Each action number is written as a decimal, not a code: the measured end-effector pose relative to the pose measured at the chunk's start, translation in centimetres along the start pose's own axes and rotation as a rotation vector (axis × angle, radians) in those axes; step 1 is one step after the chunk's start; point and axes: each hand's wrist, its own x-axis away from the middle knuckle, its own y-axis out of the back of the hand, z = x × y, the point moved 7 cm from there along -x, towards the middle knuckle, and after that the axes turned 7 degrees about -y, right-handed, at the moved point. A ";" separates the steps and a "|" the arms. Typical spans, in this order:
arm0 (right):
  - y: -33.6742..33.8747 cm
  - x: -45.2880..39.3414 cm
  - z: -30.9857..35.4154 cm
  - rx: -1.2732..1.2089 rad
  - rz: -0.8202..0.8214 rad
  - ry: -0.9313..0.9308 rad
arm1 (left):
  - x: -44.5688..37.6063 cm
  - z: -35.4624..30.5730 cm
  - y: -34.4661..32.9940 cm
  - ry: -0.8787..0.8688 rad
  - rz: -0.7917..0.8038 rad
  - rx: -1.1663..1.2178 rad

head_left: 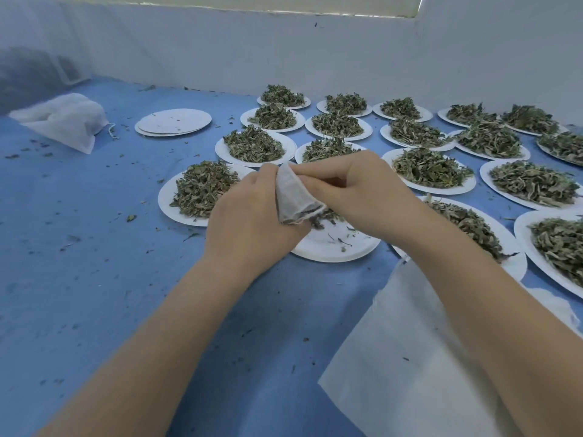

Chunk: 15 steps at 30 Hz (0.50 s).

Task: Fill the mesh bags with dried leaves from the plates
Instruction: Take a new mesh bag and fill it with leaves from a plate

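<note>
My left hand [249, 216] grips a small white mesh bag [293, 197] with dark dried leaves showing through its lower end. My right hand [356, 184] pinches the bag's upper edge, fingers curled round it. Both hands hover over a nearly bare white plate [334, 247] that holds only a few leaf scraps. Several white plates heaped with dried green leaves lie around, the nearest ones being a plate at the left [195, 190] and a plate behind my right hand [432, 168].
A blue cloth [94, 263] dotted with leaf crumbs covers the surface. A stack of bare plates [173, 121] and filled white mesh bags [63, 119] lie at the far left. A pile of flat white bags [403, 357] sits under my right forearm. A pale wall [284, 52] runs behind.
</note>
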 end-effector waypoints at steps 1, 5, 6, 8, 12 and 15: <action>-0.2 0.1 0.1 0.011 0.076 0.003 | 0.0 0.2 0.1 0.019 -0.008 0.015; 0.0 0.3 0.5 0.055 0.119 0.037 | 0.0 0.2 0.2 0.033 -0.001 0.005; 0.3 0.2 0.4 0.048 0.066 0.038 | 0.0 0.0 0.3 0.025 -0.003 0.010; 0.7 0.0 0.3 0.043 -0.033 0.032 | 0.0 -0.5 0.4 -0.013 -0.007 0.004; 0.1 -0.1 -0.2 0.111 -0.090 -0.005 | 0.3 -1.7 0.2 -0.100 -0.007 -0.059; -1.5 -0.2 -0.2 0.183 0.058 0.013 | 0.4 -2.1 -0.1 -0.110 0.007 -0.088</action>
